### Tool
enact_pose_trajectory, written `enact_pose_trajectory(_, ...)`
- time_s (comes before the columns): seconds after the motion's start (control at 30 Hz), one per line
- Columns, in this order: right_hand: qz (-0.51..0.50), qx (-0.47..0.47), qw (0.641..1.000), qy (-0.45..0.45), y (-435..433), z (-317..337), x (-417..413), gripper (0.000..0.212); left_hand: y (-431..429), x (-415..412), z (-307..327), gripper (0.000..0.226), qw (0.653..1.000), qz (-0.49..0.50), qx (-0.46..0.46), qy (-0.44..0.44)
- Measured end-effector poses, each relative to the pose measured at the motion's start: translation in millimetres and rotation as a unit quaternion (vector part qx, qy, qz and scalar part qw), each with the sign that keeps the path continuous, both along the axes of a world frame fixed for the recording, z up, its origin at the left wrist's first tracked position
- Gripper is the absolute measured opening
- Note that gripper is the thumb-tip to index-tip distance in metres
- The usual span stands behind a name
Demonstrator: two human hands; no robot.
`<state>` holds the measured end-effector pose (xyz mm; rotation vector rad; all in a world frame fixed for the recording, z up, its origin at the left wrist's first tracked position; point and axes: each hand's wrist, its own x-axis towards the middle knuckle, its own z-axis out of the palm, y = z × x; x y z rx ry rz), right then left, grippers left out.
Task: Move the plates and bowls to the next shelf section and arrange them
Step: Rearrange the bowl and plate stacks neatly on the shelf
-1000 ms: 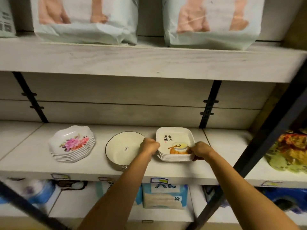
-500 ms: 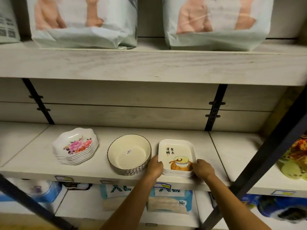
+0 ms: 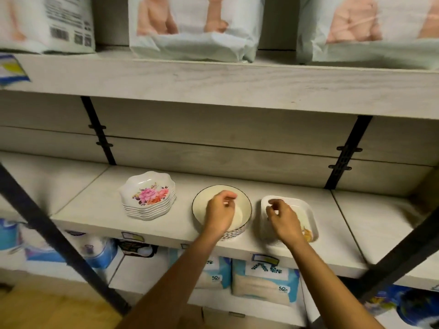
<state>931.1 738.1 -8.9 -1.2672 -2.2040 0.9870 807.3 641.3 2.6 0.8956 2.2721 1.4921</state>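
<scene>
Three stacks stand in a row on the middle shelf (image 3: 99, 210). At the left is a stack of scalloped white plates (image 3: 148, 195) with a pink flower print. In the middle sits a stack of round cream bowls (image 3: 244, 207) with a dark rim. At the right is a stack of square white plates (image 3: 306, 214) with an orange picture. My left hand (image 3: 221, 211) hovers over the round bowls, fingers loosely curled and holding nothing. My right hand (image 3: 281, 217) hovers over the square plates, likewise holding nothing and hiding most of their print.
Large pale packages (image 3: 194, 27) fill the shelf above. Blue and white packs (image 3: 263, 281) sit on the shelf below. Dark slanted frame posts (image 3: 54, 236) cross at left and lower right. Bare shelf sections lie to the left and to the right (image 3: 370, 224) of the stacks.
Both hands have let go of the square plate stack and lifted. My left hand has moved over the round bowls; my right hand is above the square plates. The view has shifted left.
</scene>
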Motion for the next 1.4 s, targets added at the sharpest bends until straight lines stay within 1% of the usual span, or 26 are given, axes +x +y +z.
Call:
enact_pose_trajectory(0.03,0.011,-0.031,0.999,-0.031,-4.7,-0.2,-7.3,0.039,-7.3,-15.9,-1.9,0.025,0.999,0.026,0.003,0.019)
enact_pose_trajectory(0.1,0.011,-0.055,0.993,-0.105,-14.8,-6.6,-19.2,0.046,-22.0,-47.3,-10.1,0.030,0.998,0.048,-0.027,0.042)
enact_pose_trajectory(0.13,0.001,-0.064,0.990,-0.129,-20.9,-10.4,-24.4,0.048,-28.7,-61.6,-15.7,0.034,0.996,0.044,-0.058,0.042)
enact_pose_trajectory(0.2,0.003,-0.100,0.984,-0.148,-34.5,-19.9,-35.3,0.050,-40.2,-84.6,-30.6,0.044,0.990,0.010,-0.136,0.030)
enact_pose_trajectory(0.23,0.018,-0.107,0.981,-0.158,-40.8,-23.7,-41.4,0.050,-45.1,-93.0,-37.3,0.048,0.986,-0.021,-0.167,0.010)
enact_pose_trajectory(0.27,0.021,-0.107,0.980,-0.165,-46.1,-26.3,-47.0,0.050,-49.3,-98.9,-42.3,0.050,0.982,-0.058,-0.179,-0.029)
enact_pose_trajectory(0.33,-0.012,-0.101,0.985,-0.142,-53.3,-29.6,-56.0,0.052,-55.1,-105.1,-47.9,0.046,0.967,-0.131,-0.160,-0.150)
enact_pose_trajectory(0.4,-0.050,-0.099,0.987,-0.117,-57.7,-30.5,-60.7,0.050,-55.6,-108.4,-50.3,0.039,0.950,-0.164,-0.133,-0.230)
enact_pose_trajectory(0.5,-0.071,-0.123,0.985,-0.103,-60.7,-31.2,-65.5,0.046,-53.2,-113.9,-50.0,0.040,0.936,-0.163,-0.106,-0.294)
enact_pose_trajectory(0.63,-0.063,-0.139,0.985,-0.084,-69.6,-29.1,-83.0,0.044,-55.4,-132.6,-52.9,0.039,0.934,-0.137,-0.111,-0.309)
enact_pose_trajectory(0.8,-0.070,-0.148,0.983,-0.080,-81.8,-29.5,-106.5,0.046,-60.5,-153.7,-56.6,0.035,0.941,-0.104,-0.131,-0.294)
enact_pose_trajectory(0.93,-0.069,-0.153,0.983,-0.075,-82.5,-30.0,-113.5,0.046,-63.6,-154.0,-53.0,0.033,0.951,-0.093,-0.145,-0.258)
enact_pose_trajectory(1.0,-0.073,-0.176,0.980,-0.051,-81.6,-31.2,-113.7,0.046,-67.8,-152.8,-49.8,0.033,0.955,-0.093,-0.149,-0.239)
enact_pose_trajectory(1.03,-0.078,-0.201,0.976,-0.031,-82.4,-31.1,-113.5,0.046,-70.6,-152.5,-47.6,0.034,0.958,-0.091,-0.151,-0.227)
enact_pose_trajectory(1.1,-0.107,-0.231,0.967,-0.003,-86.7,-28.2,-113.2,0.051,-76.8,-154.0,-40.6,0.036,0.962,-0.085,-0.155,-0.206)
enact_pose_trajectory(1.13,-0.134,-0.209,0.969,0.003,-89.5,-27.8,-112.7,0.052,-80.8,-156.0,-36.9,0.034,0.963,-0.084,-0.151,-0.207)
enact_pose_trajectory(1.17,-0.168,-0.156,0.973,0.014,-93.5,-27.6,-111.6,0.050,-85.5,-158.4,-32.4,0.031,0.963,-0.086,-0.137,-0.213)
enact_pose_trajectory(1.23,-0.210,-0.023,0.974,0.080,-108.2,-23.3,-112.3,0.033,-98.6,-165.9,-20.4,0.023,0.969,-0.072,-0.081,-0.221)
enact_pose_trajectory(1.27,-0.197,0.004,0.973,0.120,-117.0,-18.6,-117.0,0.023,-106.8,-171.8,-13.3,0.022,0.976,-0.044,-0.051,-0.205)
enact_pose_trajectory(1.3,-0.164,-0.011,0.975,0.147,-125.9,-13.9,-125.0,0.016,-115.7,-180.5,-7.7,0.023,0.987,0.000,-0.037,-0.157)
enact_pose_trajectory(1.33,-0.119,-0.051,0.978,0.162,-134.5,-10.5,-136.0,0.012,-124.8,-191.2,-4.0,0.023,0.994,0.051,-0.041,-0.090)
enact_pose_trajectory(1.37,-0.075,-0.097,0.980,0.158,-141.9,-8.1,-148.6,0.012,-133.8,-203.3,-2.0,0.022,0.994,0.095,-0.053,-0.031)
enact_pose_trajectory(1.4,-0.041,-0.132,0.980,0.142,-148.1,-5.0,-161.4,0.014,-142.3,-216.0,-1.7,0.022,0.990,0.128,-0.066,0.006)
